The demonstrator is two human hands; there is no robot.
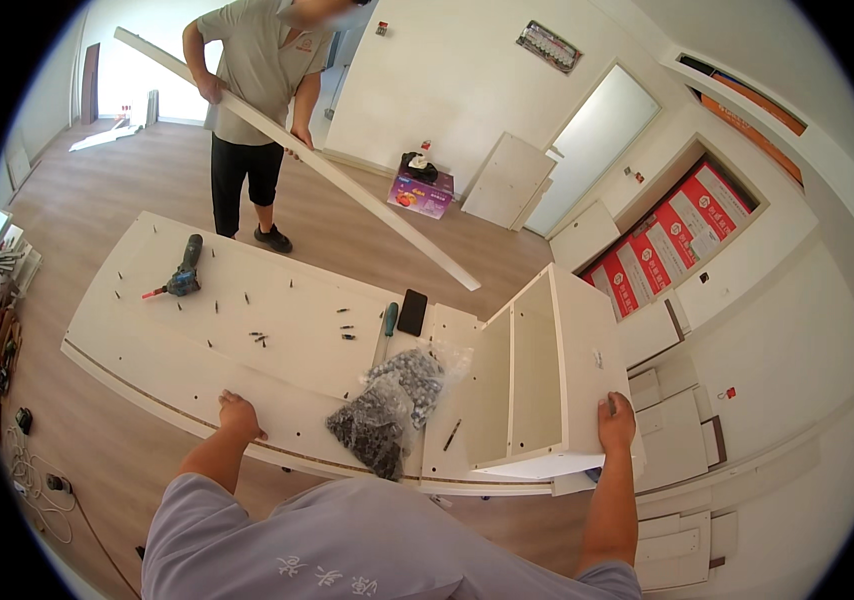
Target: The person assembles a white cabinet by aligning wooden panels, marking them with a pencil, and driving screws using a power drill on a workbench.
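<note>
My left hand [239, 416] rests on the near edge of a long white panel [147, 340], thumb and fingers apart. My right hand [615, 424] is closed against the right side of a white open-fronted cabinet box [587, 400]; what its curled fingers hold, if anything, I cannot make out. The box stands on the right end of the panels, an inner divider showing. Between my hands lie clear plastic bags of small dark and grey fittings [377, 425]. A green-handled screwdriver [391, 318] and a black phone [413, 312] lie beyond them. A cordless drill [183, 272] with a red tip sits farther left.
Several dark connector pins [247, 298] stand or lie on the panel. Across it, a co-worker [265, 90] holds a long white board [347, 184] slantwise in both hands. A purple box [421, 194] is by the wall. White boards [677, 450] lean at right; cables [37, 490] lie left.
</note>
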